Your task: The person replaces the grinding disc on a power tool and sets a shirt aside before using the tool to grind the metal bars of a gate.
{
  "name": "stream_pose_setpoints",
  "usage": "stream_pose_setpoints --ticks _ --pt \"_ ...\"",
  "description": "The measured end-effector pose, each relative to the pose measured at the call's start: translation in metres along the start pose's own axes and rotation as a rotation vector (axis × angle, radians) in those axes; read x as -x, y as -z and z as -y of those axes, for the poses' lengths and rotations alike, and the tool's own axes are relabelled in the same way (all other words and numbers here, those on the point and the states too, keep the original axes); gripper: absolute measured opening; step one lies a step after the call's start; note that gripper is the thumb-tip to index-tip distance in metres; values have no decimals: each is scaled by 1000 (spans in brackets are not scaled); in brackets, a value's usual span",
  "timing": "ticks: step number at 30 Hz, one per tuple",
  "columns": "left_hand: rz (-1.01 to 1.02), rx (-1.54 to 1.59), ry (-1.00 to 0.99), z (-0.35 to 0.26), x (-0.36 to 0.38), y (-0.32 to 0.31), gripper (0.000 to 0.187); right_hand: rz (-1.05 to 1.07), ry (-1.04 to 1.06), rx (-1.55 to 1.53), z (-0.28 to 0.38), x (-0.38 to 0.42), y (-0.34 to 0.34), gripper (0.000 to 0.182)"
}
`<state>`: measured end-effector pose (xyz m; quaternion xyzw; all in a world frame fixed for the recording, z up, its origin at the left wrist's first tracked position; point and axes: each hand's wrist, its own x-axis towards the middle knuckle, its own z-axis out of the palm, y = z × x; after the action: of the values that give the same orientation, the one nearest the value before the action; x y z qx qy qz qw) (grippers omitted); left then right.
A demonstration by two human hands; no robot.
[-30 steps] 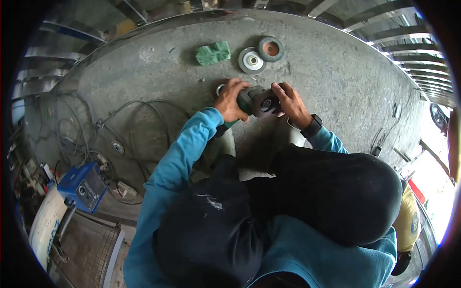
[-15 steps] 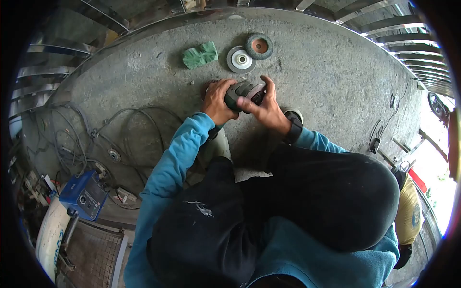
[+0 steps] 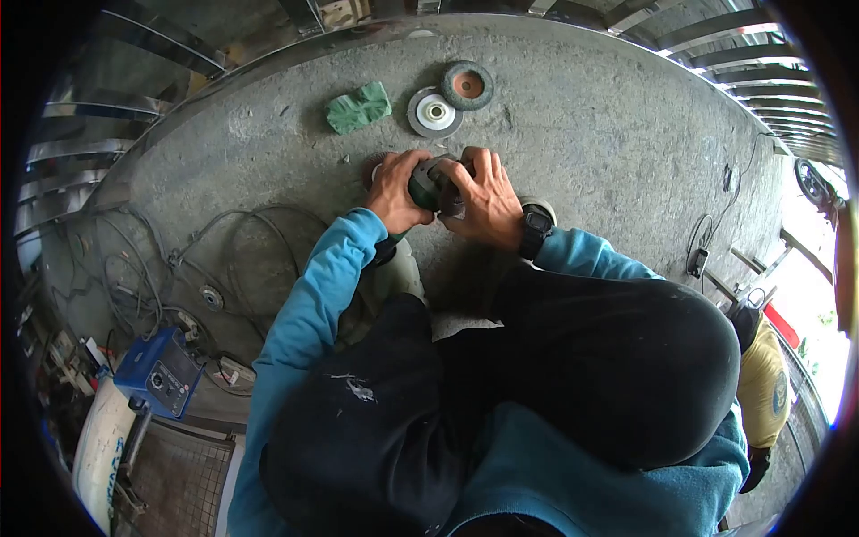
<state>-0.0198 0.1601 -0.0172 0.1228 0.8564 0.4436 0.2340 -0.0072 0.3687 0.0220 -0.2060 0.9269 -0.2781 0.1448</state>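
My left hand (image 3: 395, 192) is wrapped round the body of a dark green angle grinder (image 3: 424, 185), held just above the concrete floor. On the grinder's disc end, my right hand (image 3: 485, 199) has its fingers curled over the disc and guard, which it largely hides. Part of another reddish-brown disc (image 3: 373, 167) shows beside my left fingers. Beyond my hands lie a grey disc with a white hub (image 3: 436, 113) and a dark wheel with an orange centre (image 3: 468, 85), their edges overlapping. Left of them is a crumpled green cloth (image 3: 359, 108).
Metal railings (image 3: 743, 58) curve round the far side of the floor. Loose cables (image 3: 228, 215) and a blue machine (image 3: 159, 374) are at the left. A small black box on a cord (image 3: 698, 261) lies at the right, with a yellow sack (image 3: 763, 385) farther down.
My right hand has turned and closed its fingers over the grinder's disc end, where its thumb and fingers were spread before. The view has shifted slightly.
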Motion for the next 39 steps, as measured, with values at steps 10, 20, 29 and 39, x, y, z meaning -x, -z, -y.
stream_pose_setpoints --ticks 10,20,29,39 --pt "-22 84 -11 12 -2 3 92 -47 762 15 12 18 20 56" --pt "18 62 54 10 -2 11 96 -118 219 -77 2 31 18 58" --pt "1 113 -11 14 2 8 89 -225 238 -86 6 16 24 46" --pt "-4 134 -68 9 -6 14 98 -270 202 -66 -13 4 8 39"
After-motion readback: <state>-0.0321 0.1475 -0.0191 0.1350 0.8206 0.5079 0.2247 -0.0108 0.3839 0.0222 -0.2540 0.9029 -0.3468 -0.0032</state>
